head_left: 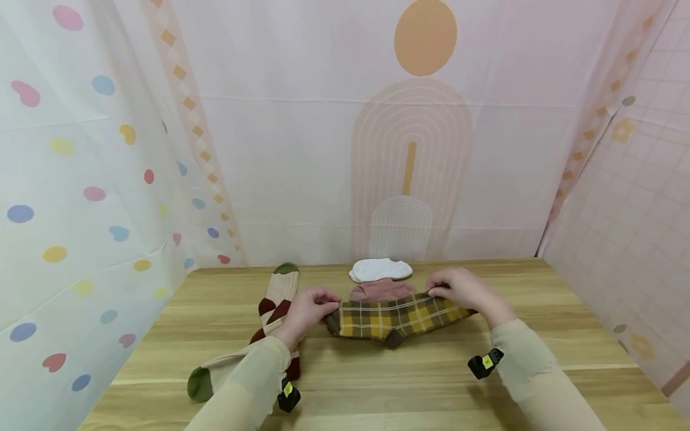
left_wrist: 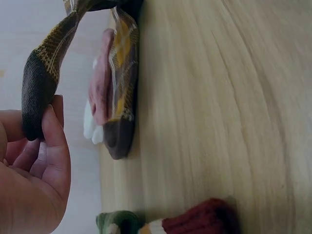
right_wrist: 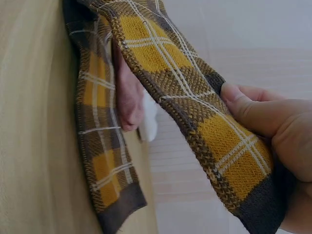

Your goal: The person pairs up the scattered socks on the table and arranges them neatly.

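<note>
Between my two hands stretches a yellow-and-brown plaid sock (head_left: 366, 320), raised above the table. My left hand (head_left: 307, 308) pinches its dark toe (left_wrist: 36, 92) between thumb and fingers. At the leg's upper edge, towards the dark cuff (right_wrist: 263, 209), my right hand (head_left: 466, 290) grips with thumb and fingers. A matching plaid sock (right_wrist: 100, 122) lies flat on the table under it, mostly hidden in the head view. Just behind are folded pink socks (head_left: 383, 290), and past those a white pair (head_left: 380, 269).
On the left, cream socks with maroon bands and green toes (head_left: 200, 383) lie crossed on the wooden table (head_left: 388, 389), partly under my left forearm. Patterned curtains (head_left: 291, 149) hang at the back and both sides. Each wrist carries a small black camera (head_left: 485, 363).
</note>
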Tool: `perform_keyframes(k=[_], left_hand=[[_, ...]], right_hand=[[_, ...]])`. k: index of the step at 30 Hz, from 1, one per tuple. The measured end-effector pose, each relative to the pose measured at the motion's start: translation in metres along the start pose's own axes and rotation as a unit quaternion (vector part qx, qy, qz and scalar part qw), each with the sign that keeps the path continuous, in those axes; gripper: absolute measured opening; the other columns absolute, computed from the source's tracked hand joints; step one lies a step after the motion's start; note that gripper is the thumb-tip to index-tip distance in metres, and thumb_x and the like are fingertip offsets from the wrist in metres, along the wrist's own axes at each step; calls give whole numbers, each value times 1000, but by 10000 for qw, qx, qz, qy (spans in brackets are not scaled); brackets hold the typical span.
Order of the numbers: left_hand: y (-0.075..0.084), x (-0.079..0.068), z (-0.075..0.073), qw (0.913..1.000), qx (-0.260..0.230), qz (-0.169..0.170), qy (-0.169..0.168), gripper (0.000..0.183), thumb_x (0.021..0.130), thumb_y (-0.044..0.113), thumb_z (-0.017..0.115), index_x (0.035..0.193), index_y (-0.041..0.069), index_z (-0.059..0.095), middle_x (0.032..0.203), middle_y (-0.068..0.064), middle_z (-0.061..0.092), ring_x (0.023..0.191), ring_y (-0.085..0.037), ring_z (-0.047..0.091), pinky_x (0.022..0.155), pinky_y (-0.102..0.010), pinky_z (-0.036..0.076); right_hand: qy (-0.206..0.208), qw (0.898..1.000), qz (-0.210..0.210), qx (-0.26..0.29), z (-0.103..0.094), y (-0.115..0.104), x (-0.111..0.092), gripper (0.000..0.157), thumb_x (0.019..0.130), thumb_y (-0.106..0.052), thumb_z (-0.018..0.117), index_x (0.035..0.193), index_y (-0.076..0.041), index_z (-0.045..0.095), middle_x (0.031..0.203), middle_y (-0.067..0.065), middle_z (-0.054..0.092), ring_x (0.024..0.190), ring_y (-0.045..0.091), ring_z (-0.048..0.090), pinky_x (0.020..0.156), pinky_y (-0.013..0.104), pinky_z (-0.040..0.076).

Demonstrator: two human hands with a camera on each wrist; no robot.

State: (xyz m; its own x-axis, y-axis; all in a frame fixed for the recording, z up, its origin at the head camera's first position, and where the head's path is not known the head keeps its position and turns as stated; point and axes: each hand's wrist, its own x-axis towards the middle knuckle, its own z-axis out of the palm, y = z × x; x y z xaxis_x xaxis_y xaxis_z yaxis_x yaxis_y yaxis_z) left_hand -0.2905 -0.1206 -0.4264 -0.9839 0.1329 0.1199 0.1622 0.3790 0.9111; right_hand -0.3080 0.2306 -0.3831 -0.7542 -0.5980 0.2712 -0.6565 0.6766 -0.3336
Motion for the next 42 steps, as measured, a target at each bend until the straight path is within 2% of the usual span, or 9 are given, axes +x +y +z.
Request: perform_keyframes(k=[3,6,8,14,21,25,28,38,42], left_hand=[[-4,2,-2,9975,648,295,11,8,87,-3,71,91,2,75,87,-6,72,76,-15,63,61,-30,53],[-10,6,-3,9887,1355,633,44,12,87,-3,70,92,7,76,92,-4,72,85,-19,66,71,-34,54],[-13,9,-2,9824,1659,855,47,16,87,-5,69,93,8,75,93,-4,73,89,-22,67,75,-38,55],[-15,15,1,9704,2117,1161,76,18,86,-6,70,92,10,75,92,-2,73,91,-24,68,79,-41,55],[-17,20,4,9488,2730,1585,110,19,85,-5,71,91,12,75,91,0,73,90,-23,68,80,-42,55],[-19,21,5,9423,2896,1680,65,21,84,-7,71,91,12,75,91,0,73,90,-22,68,79,-40,55],[-20,21,5,9410,2930,1694,-8,22,83,-9,70,90,11,75,91,-1,72,89,-22,68,78,-41,55],[-21,24,6,9363,3183,1474,-194,23,85,-8,68,93,12,74,95,-1,72,92,-23,67,80,-41,54],[-22,24,6,9335,3276,1447,-179,23,85,-7,68,92,14,74,94,0,72,90,-23,67,78,-41,54]], right_hand=[[-78,9999,13,-84,6,3,4,7,91,-9,71,86,-15,71,87,-7,68,81,11,63,74,38,53],[-161,9995,127,-233,13,4,7,8,91,-10,71,86,-16,71,86,-8,68,80,10,62,74,36,53],[-217,9991,119,-338,16,5,9,8,91,-10,71,86,-16,71,85,-8,68,79,10,63,73,36,53],[-244,9985,203,-435,21,7,11,9,91,-8,71,85,-16,71,83,-8,68,77,11,62,71,36,53],[-71,9948,77,-1015,30,11,16,13,87,-4,74,83,-16,71,83,-8,69,77,13,65,72,36,54],[158,9905,-147,-1355,37,14,16,13,84,-2,76,84,-15,72,85,-5,71,81,18,67,74,38,55],[309,9888,-218,-1441,41,17,15,14,81,-2,78,83,-15,73,85,-4,71,82,19,68,75,39,55],[302,9889,-59,-1454,47,18,15,14,81,-3,78,82,-16,73,84,-5,70,81,19,67,76,40,54],[320,9867,112,-1592,49,16,15,11,83,-10,79,80,-17,71,82,-6,69,78,18,66,71,39,53]])
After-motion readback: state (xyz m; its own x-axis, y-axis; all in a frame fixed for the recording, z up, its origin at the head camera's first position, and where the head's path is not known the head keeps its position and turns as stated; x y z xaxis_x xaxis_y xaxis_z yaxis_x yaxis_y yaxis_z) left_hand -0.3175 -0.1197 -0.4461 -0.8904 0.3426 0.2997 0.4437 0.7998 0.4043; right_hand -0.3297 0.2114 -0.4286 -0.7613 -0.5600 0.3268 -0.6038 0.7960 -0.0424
